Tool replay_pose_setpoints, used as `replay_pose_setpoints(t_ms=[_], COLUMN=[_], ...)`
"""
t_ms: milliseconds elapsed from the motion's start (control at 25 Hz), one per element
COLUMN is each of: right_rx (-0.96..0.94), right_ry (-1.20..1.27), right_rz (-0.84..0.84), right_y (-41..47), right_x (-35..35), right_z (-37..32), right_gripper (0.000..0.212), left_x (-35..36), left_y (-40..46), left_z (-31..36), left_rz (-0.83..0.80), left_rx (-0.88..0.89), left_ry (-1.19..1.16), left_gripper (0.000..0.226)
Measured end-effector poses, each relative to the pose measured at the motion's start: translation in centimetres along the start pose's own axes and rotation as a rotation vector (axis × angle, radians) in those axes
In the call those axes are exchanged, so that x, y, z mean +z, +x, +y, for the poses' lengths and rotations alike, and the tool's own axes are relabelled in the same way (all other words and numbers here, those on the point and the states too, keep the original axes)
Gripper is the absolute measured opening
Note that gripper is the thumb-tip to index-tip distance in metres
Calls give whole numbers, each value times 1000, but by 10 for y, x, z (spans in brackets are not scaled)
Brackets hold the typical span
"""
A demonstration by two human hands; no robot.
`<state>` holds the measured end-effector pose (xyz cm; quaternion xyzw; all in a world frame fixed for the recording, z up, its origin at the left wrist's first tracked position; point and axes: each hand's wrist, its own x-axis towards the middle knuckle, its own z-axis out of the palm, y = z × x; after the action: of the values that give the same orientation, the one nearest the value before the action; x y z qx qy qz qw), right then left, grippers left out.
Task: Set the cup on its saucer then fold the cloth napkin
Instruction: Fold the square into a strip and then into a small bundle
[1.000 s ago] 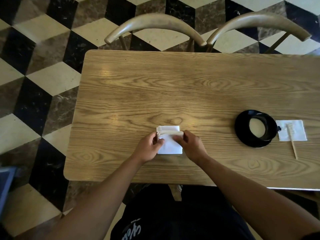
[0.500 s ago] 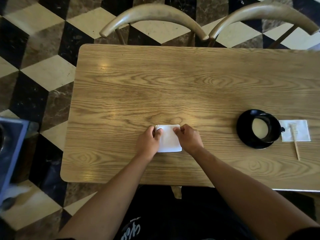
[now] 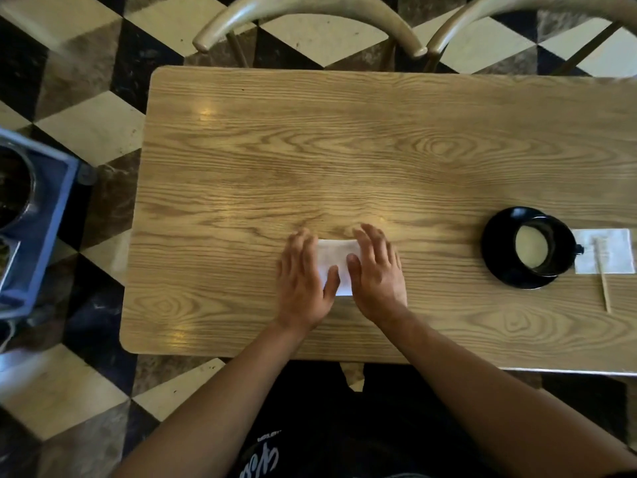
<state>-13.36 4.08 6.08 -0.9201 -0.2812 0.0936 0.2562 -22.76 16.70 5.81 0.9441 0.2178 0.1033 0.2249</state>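
Observation:
A small white folded napkin lies flat on the wooden table near the front edge. My left hand presses its left side with straight fingers. My right hand lies flat over its right side, fingers spread. Only the napkin's middle strip shows between the hands. At the right a black cup holding a pale drink stands on its black saucer, handle pointing right.
A white paper napkin with a wooden stir stick lies right of the saucer. Two curved chair backs stand beyond the far edge. A blue cart with a dark pot stands on the checkered floor at left.
Both hands stopped pinching the napkin's folded edges and now lie flat on it with straight fingers. The fold has been laid down flat. The camera shifted, bringing the blue cart into view.

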Motion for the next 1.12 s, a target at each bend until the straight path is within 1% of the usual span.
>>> replay_pose_setpoints(t_ms=[40,80,120,200,320,400,600,800,880,960,1040,1120], right_rx=[-93,-159,-195,-203,-204,-228,-274,-279,-282,-292,-318,-336], right_ry=[-38,-71,-104,-160,-226,-257,-296,-334,-370,-386,-402,-420], right_rz=[-58,-126,-191,-264,-281,-273,-233,-243,-225,-201,-192,-201], right_y=[-3,-5,-5,-4,1,3,2,2,3,5,8,12], right_x=[1,3,5,11,20,27,39,29,23,22,28,38], right_z=[3,5,8,15,26,33,43,36,31,22,8,-6], right_gripper=[50,54,57,61,68,72,75,75,76,76,74,72], left_x=[3,6,8,13,19,25,37,27,20,13,9,11], left_y=[-4,-5,-5,-1,9,11,8,8,6,4,2,1], left_z=[-5,-10,-15,-25,-39,-47,-53,-56,-67,-82,-97,-101], left_rz=[-49,-95,-140,-213,-305,-328,-311,-290,-236,-199,-221,-262], left_rx=[123,205,250,271,296,312,304,309,253,190,119,52], left_ry=[33,55,73,134,237,259,286,185,166,215,290,317], left_gripper=[67,70,70,66,68,71,74,73,71,70,70,72])
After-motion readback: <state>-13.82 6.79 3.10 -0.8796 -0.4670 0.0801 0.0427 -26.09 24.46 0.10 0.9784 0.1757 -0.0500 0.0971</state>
